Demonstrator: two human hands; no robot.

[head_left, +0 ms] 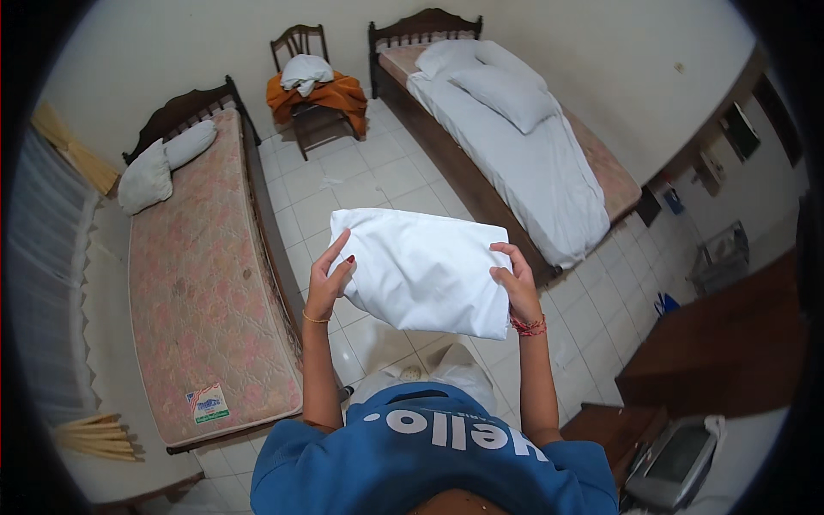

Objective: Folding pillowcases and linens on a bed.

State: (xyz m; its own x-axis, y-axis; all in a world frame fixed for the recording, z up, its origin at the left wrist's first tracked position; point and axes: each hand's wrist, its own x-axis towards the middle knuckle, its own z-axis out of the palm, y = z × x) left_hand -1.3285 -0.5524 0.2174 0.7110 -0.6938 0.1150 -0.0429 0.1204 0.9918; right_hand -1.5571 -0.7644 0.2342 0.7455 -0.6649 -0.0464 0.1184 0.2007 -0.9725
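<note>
In front of my body I hold up a folded white cloth (421, 273), roughly rectangular, with a soft crease pattern across it. Its left edge is gripped by my left hand (326, 279), thumb on the near face and the other fingers mostly behind. My right hand (518, 285) pinches the right edge in the same way, with a red bracelet at the wrist. The cloth hangs above the tiled floor between two beds, touching neither. Whether it is a pillowcase or a sheet, I cannot tell.
To the left stands a bed with a bare pink patterned mattress (210, 300) and pillows (148, 178). At right, another bed carries a white sheet (515, 172) and pillows (506, 96). A wooden chair (299, 39) holds orange fabric (348, 96). An old television (678, 459) sits at lower right.
</note>
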